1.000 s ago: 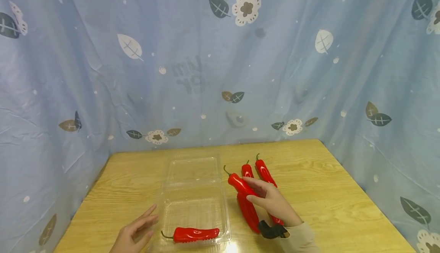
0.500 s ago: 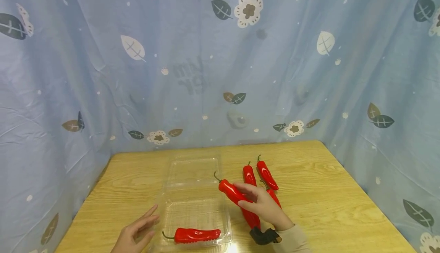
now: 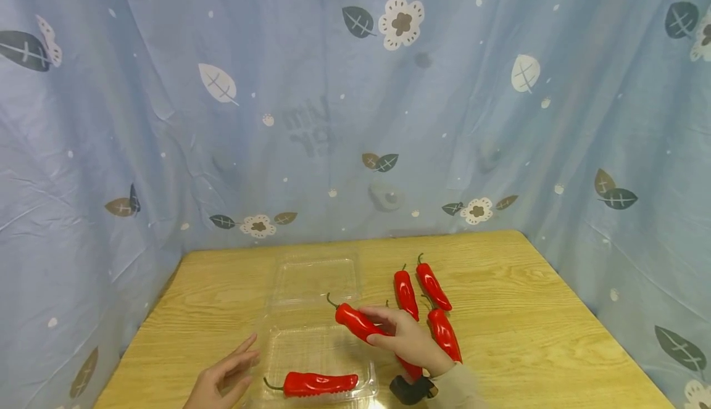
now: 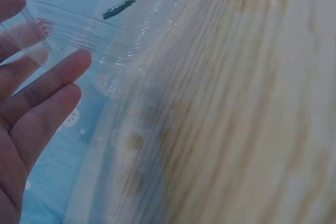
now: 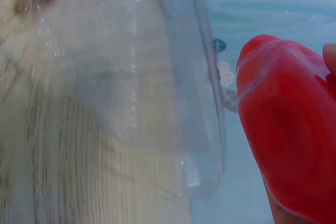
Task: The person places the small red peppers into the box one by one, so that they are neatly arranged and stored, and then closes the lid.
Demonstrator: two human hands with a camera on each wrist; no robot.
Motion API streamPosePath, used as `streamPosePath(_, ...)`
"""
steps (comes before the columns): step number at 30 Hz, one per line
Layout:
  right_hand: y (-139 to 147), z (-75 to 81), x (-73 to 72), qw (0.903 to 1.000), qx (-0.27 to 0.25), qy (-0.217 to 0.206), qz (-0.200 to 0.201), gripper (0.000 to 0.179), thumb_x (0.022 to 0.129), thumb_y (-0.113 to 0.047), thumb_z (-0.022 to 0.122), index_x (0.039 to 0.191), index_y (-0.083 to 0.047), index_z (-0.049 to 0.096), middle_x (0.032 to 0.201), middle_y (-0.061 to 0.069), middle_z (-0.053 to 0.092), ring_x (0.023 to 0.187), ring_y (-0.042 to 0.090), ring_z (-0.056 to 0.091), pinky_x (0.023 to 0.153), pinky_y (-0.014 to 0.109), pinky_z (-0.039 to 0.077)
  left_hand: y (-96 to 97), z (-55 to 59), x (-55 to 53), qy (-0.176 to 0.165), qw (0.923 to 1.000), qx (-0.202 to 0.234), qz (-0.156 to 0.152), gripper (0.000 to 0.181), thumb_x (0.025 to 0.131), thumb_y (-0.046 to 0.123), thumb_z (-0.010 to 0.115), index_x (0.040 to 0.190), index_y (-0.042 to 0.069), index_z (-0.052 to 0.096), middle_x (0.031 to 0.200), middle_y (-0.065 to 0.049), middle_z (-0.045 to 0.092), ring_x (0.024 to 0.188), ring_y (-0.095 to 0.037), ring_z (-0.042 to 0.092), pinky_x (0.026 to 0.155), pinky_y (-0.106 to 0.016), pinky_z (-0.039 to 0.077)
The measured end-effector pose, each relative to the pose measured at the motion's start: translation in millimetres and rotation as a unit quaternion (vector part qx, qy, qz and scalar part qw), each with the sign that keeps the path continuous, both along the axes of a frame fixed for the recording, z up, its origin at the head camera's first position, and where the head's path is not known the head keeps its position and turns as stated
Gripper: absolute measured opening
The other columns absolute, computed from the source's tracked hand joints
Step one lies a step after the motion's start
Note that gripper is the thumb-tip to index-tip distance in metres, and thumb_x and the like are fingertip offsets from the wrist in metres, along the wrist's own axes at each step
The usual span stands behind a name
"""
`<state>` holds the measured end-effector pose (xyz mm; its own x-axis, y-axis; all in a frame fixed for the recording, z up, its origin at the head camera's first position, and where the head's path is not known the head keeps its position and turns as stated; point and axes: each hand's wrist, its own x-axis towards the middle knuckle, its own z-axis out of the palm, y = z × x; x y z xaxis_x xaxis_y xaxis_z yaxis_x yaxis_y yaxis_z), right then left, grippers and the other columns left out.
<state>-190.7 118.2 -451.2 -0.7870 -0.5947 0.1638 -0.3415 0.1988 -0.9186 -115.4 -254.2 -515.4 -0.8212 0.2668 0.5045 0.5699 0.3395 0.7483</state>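
My right hand [image 3: 408, 341] pinches a red chili pepper [image 3: 355, 322] between thumb and fingers, above the right side of a clear plastic container [image 3: 311, 350]. The pepper's green stem points up and left; in the right wrist view the red pepper [image 5: 286, 119] fills the right side. Another red pepper [image 3: 319, 384] lies across the near part of the container, stem to the left. Beside the container's left edge is my left hand [image 3: 224, 375], fingers loosely extended and holding nothing. In the left wrist view, some fingers of the left hand [image 4: 39, 95] show through the clear plastic.
The container's open lid [image 3: 318, 279] lies flat behind its base. Several red peppers lie on the wooden table [image 3: 528, 335] right of it, among them a pepper [image 3: 443, 335] near my right wrist. A blue patterned curtain [image 3: 311, 119] surrounds the table.
My right hand has carried the pepper left and slightly nearer, from over the other peppers to the container's right side. The left hand has stayed almost still.
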Motion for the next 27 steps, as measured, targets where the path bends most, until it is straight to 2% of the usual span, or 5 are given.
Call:
streamPosePath(10, -24.9, -2.1, -3.2, 0.9996, 0.025, 0.003, 0.008, 0.045, 0.091, -0.018, 0.065, 0.133, -0.008, 0.055, 0.130, 0.011, 0.059, 0.114, 0.025, 0.059, 0.088, 0.018, 0.050, 0.5, 0.6, 0.0, 0.002, 1.0000, -0.002, 0.002, 0.037, 0.084, -0.011, 0.063, 0.120, -0.010, 0.058, 0.146, -0.002, 0.045, 0.105, -0.006, 0.064, 0.079, -0.017, 0.056)
streamPosePath(16, -35.7, -7.1, -6.5, 0.9989, 0.038, 0.012, 0.026, 0.045, 0.090, -0.016, 0.065, 0.132, -0.004, 0.055, 0.129, 0.012, 0.060, 0.113, 0.023, 0.059, 0.089, 0.018, 0.050, 1.7, 2.6, 1.0, -0.002, 1.0000, -0.005, 0.007, 0.036, 0.084, -0.010, 0.063, 0.120, -0.009, 0.058, 0.144, -0.007, 0.047, 0.104, -0.007, 0.064, 0.078, -0.016, 0.055)
streamPosePath(22, -39.8, -8.0, -8.5, 0.9972, 0.062, 0.027, 0.032, 0.045, 0.090, -0.018, 0.066, 0.132, -0.005, 0.056, 0.127, 0.011, 0.061, 0.110, 0.020, 0.060, 0.089, 0.020, 0.051, 0.6, 3.1, 0.3, -0.012, 0.9999, 0.004, -0.002, 0.035, 0.085, -0.011, 0.061, 0.120, -0.011, 0.057, 0.145, -0.002, 0.045, 0.105, -0.004, 0.063, 0.079, -0.016, 0.055)
streamPosePath(27, -44.5, -7.4, -8.0, 0.9970, 0.067, 0.016, 0.036, 0.044, 0.089, -0.016, 0.065, 0.131, -0.007, 0.057, 0.126, 0.012, 0.061, 0.107, 0.019, 0.061, 0.087, 0.021, 0.051, -0.1, 2.0, -0.2, -0.017, 0.9998, 0.009, -0.009, 0.035, 0.086, -0.011, 0.060, 0.121, -0.013, 0.056, 0.146, -0.001, 0.044, 0.106, -0.004, 0.062, 0.079, -0.016, 0.055)
